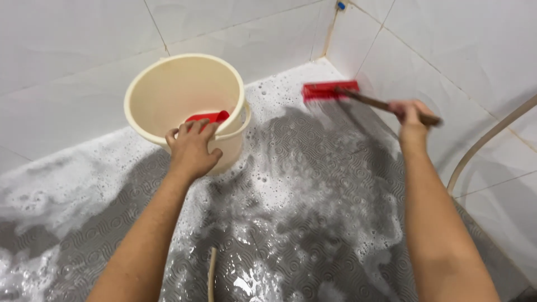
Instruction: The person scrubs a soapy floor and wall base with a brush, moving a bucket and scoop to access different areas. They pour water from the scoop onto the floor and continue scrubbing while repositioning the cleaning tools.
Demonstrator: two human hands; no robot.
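1. Left hand (pixel 192 150) sits on the near rim of the cream bucket (pixel 168 95). Fingers slightly spread and curled over the rim edge, gripping it, thumb on the outer wall.
2. Bucket stands upright on the wet floor, close to the back wall, left of centre. Its cream handle hangs down on the right side.
3. Red scoop (pixel 208 117) sits inside the bucket, just beyond the left fingertips. Only its upper edge shows; cannot tell whether the fingers touch it.
4. Right hand (pixel 411 114) is wrapped tight round the brown wooden handle (pixel 372 101), fingers pressed together in a fist grip. The handle end sticks out past the hand to the right.
5. Handle runs up and left to the red brush head (pixel 330 90). The head lies flat on the floor near the back corner, just beside the right wall.
6. Grey patterned floor (pixel 313 184) is covered in white foam and bubbles, thicker on the left and along the back wall.
7. White tiled walls (pixel 72 50) meet in a corner behind the brush head.
8. Beige hose (pixel 481 142) curves along the right wall, well apart from the right hand.
9. Another thin hose end (pixel 211 274) lies on the floor between the forearms, near the bottom edge.
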